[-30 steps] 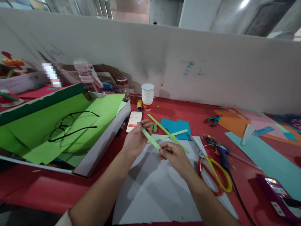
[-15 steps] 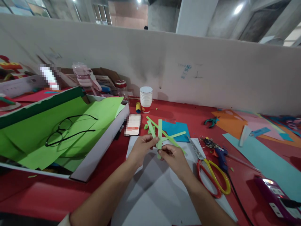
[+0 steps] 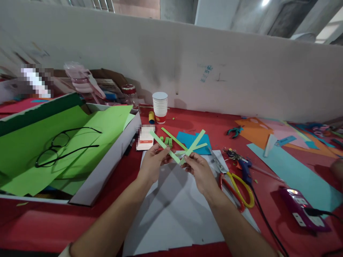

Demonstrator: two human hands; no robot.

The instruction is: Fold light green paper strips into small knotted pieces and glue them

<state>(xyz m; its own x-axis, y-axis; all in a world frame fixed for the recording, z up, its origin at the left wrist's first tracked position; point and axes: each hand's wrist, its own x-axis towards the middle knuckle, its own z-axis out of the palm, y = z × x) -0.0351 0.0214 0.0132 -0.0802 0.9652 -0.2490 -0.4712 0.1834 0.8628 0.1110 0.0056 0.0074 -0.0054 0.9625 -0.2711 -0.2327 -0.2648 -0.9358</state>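
While left hand [image 3: 153, 163] and right hand [image 3: 200, 171] clamp green strips [image 3: 160, 142] between fingers [image 3: 164, 153], scissors [image 3: 220, 166] near right forearm [image 3: 230, 216], paper cups [image 3: 160, 107] beyond.

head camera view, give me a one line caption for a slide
Two hands hold pale green paper strips above white paper.

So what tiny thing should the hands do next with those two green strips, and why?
Perhaps line up the strips' near ends and pinch them together. The left hand holds the left strip, the right hand holds the right strip, and those ends already come close in a V shape.
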